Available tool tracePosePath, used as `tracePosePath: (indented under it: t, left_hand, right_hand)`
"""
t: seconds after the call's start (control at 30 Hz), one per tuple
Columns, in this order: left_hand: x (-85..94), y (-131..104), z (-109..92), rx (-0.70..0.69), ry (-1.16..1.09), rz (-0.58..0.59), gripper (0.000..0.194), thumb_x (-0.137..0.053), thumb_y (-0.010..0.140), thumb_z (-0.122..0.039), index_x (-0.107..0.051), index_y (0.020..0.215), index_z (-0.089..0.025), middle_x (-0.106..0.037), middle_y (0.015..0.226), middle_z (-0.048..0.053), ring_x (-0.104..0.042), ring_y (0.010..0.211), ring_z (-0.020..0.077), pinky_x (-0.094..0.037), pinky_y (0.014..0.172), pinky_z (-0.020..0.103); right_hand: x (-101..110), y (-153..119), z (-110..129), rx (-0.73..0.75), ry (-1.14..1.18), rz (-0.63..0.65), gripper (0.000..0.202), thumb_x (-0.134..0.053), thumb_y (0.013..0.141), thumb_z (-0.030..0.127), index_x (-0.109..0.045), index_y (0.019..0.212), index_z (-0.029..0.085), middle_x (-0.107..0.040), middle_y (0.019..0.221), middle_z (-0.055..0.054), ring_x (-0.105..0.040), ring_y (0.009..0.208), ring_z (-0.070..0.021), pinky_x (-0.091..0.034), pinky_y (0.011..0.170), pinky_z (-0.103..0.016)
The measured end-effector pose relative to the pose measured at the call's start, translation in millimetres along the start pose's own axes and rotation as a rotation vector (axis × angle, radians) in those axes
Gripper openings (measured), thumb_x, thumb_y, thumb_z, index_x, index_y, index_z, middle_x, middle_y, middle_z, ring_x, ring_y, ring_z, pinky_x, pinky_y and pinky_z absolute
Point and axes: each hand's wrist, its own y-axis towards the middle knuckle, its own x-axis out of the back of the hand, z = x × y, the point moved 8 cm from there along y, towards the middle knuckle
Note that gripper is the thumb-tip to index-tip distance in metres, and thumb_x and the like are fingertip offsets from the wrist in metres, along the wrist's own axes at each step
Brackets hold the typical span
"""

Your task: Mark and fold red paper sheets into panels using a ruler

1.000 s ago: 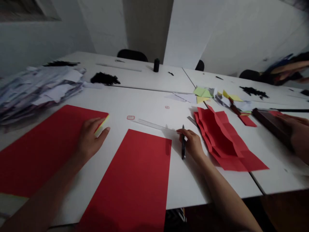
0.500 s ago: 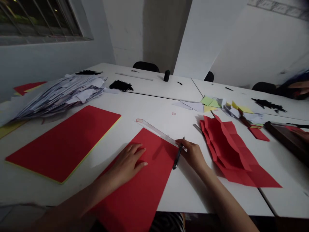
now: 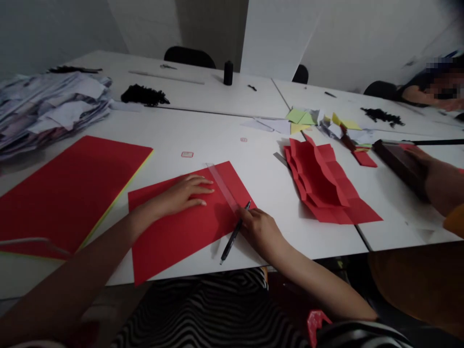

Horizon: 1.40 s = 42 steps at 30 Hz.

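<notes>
The red sheet [image 3: 174,237] lies on the surface [image 3: 203,133], at its near edge; my left hand [image 3: 181,195] rests on it, fingers [image 3: 202,190] spread, gripping nothing, while my right hand [image 3: 261,229] pinches the clear ruler [image 3: 222,187] and pen [image 3: 232,241]. I judge the sheet light, easily creased, best taken by its edges

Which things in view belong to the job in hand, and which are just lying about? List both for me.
In hand, judging by contact:
- red sheet, under the left hand
- clear ruler and black pen, in the right hand

Apparently lying about:
- folded red paper
- white paper pile
- black cylinder
</notes>
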Motion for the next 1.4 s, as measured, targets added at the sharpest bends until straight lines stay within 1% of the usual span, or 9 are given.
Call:
tracePosePath:
  t: [0.13,0.23,0.3,0.43,0.57,0.7,0.8,1.07,1.4]
  left_hand:
    - [12.9,-2,0,0.047,-0.038,-0.080,0.029,-0.050,0.091,-0.043,-0.070,0.108,-0.029,-0.066,0.121,0.002,-0.053,0.121,0.0219,-0.036,0.108,0.044]
    - [38.8,-14,16,0.155,-0.096,-0.258,0.031,-0.052,0.089,-0.044,-0.071,0.106,-0.025,-0.067,0.117,0.006,-0.057,0.113,0.0222,-0.038,0.105,0.042]
    - [56.4,-28,33,0.260,-0.198,-0.380,0.031,-0.056,0.087,-0.045,-0.071,0.104,-0.023,-0.066,0.117,0.007,-0.058,0.111,0.0222,-0.042,0.102,0.040]
    - [84.8,-60,69,0.454,-0.448,-0.633,0.031,-0.069,0.078,-0.043,-0.072,0.097,-0.018,-0.068,0.111,0.006,-0.058,0.107,0.0205,-0.040,0.103,0.038]
    - [105.7,-85,88,0.495,-0.651,-0.834,0.034,-0.067,0.082,-0.044,-0.066,0.103,-0.017,-0.068,0.112,0.001,-0.057,0.106,0.0144,-0.040,0.102,0.037]
    - [121.6,-96,97,0.477,-0.795,-0.914,0.038,-0.063,0.083,-0.048,-0.058,0.109,-0.021,-0.065,0.117,-0.002,-0.056,0.106,0.0122,-0.044,0.096,0.036]
    - [127.5,-100,101,0.463,-0.876,-0.956,0.035,-0.062,0.083,-0.044,-0.056,0.110,-0.023,-0.062,0.123,-0.003,-0.054,0.111,0.0125,-0.043,0.096,0.035]
    - [112.3,-97,101,0.485,-1.015,-0.954,0.019,-0.057,0.088,-0.030,-0.057,0.103,-0.017,-0.066,0.111,0.003,-0.058,0.098,0.0108,-0.044,0.093,0.034]
    - [101.2,-93,98,0.441,-1.068,-0.964,0.010,-0.058,0.090,-0.024,-0.061,0.097,-0.017,-0.067,0.110,0.006,-0.061,0.099,0.0122,-0.045,0.096,0.034]
  right_hand:
    - [8,7,-12,-0.023,0.247,-0.019,0.022,-0.054,0.088,0.023,-0.059,0.108,0.015,-0.071,0.085,-0.009,-0.065,0.070,-0.0180,-0.049,0.062,-0.028]
    - [27,15,-40,-0.070,0.389,-0.075,0.022,-0.051,0.091,0.029,-0.060,0.107,0.016,-0.071,0.088,-0.009,-0.066,0.068,-0.0162,-0.050,0.063,-0.027]
    - [35,19,-64,-0.093,0.427,-0.063,0.022,-0.049,0.093,0.031,-0.061,0.107,0.019,-0.072,0.092,-0.008,-0.068,0.075,-0.0164,-0.051,0.065,-0.026]
    - [40,24,-115,-0.069,0.242,-0.101,0.032,-0.049,0.093,0.039,-0.063,0.116,0.021,-0.071,0.098,-0.010,-0.069,0.084,-0.0227,-0.054,0.073,-0.034]
    - [26,27,-141,0.025,0.066,-0.113,0.038,-0.044,0.095,0.037,-0.063,0.122,0.018,-0.068,0.108,-0.016,-0.065,0.102,-0.0309,-0.056,0.079,-0.046]
    - [16,27,-137,0.062,0.109,-0.089,0.041,-0.040,0.096,0.038,-0.061,0.126,0.019,-0.067,0.110,-0.016,-0.066,0.101,-0.0289,-0.057,0.081,-0.045]
    - [13,29,-127,0.057,0.150,-0.054,0.042,-0.039,0.097,0.041,-0.057,0.131,0.023,-0.065,0.114,-0.014,-0.068,0.098,-0.0266,-0.057,0.083,-0.043]
    - [5,34,-106,0.126,0.191,-0.033,0.038,-0.042,0.097,0.036,-0.058,0.129,0.023,-0.063,0.118,-0.015,-0.066,0.103,-0.0269,-0.055,0.088,-0.046]
    - [2,38,-97,0.134,0.189,-0.060,0.036,-0.044,0.095,0.034,-0.062,0.124,0.019,-0.063,0.112,-0.016,-0.067,0.097,-0.0266,-0.056,0.085,-0.046]
